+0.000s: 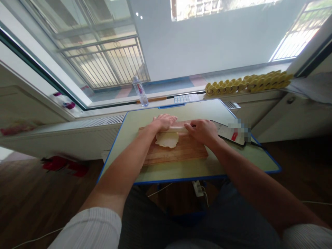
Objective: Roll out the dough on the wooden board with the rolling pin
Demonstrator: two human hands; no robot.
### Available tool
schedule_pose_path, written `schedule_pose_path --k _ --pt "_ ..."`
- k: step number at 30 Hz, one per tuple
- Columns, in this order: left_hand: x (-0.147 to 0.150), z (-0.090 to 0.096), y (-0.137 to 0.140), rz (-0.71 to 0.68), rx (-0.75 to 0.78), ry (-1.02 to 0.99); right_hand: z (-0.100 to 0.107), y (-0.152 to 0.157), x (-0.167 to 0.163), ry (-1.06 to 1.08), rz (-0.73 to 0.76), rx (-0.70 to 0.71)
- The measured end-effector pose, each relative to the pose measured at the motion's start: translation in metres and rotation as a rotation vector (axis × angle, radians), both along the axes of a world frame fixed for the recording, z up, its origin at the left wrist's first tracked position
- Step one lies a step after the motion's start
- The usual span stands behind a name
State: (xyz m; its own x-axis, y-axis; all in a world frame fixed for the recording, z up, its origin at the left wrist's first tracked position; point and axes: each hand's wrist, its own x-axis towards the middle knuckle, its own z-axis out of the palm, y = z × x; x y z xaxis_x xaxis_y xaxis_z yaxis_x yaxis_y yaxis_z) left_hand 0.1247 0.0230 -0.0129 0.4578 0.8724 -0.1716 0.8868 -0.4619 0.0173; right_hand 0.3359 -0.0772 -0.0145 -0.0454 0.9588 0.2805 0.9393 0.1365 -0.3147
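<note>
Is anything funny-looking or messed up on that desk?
A little: the dough on the wooden board has a wavy, ragged edge instead of a neat round one. The phone also lies slanted near the right hand. I can't see anything spilled or broken.

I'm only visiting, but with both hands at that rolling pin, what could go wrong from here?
The phone lies close beside the right hand, so a sideways move might knock it. The dough has an uneven edge, so pressing the rolling pin harder on one side could leave it lopsided. I can't see whether anything steadies the wooden board on the table, so it might slide.
</note>
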Motion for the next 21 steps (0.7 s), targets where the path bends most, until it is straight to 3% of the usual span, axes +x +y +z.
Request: schedule_pose_path --k 21 --pt "-0.009 0.007 -0.068 0.047 0.075 -0.091 0.007 0.001 0.008 0.18 -0.034 -0.043"
